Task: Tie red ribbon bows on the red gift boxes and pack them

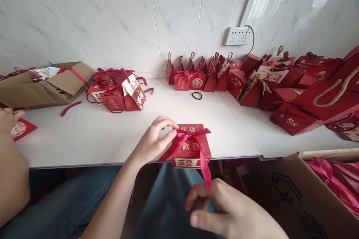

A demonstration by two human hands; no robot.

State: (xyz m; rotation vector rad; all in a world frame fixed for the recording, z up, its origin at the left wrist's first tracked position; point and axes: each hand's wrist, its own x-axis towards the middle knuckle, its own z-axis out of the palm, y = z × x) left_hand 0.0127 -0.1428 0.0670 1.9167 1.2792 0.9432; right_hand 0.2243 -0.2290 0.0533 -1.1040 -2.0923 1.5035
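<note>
A red box [193, 148] with gold and white lettering sits at the table's front edge, slightly overhanging it. Around it runs a crimson ribbon [190, 136] tied in a bow on top, with one long tail hanging over the front and another trailing left. My left hand [158, 138] pinches the bow's left loop at the box's upper left corner, thumb and forefinger together. Below and right of the box is my right hand [215, 207], fingers curled but apart, close under the hanging tail's tip, with nothing seen between them.
Red gift boxes [198, 80] line the wall, more [120, 95] stand at left and many are piled right. A cardboard box [47, 86] lies back left; a carton [280, 186] of ribboned items is front right. Another person's hand [9, 117] is at far left. A black band [196, 96] lies mid-table.
</note>
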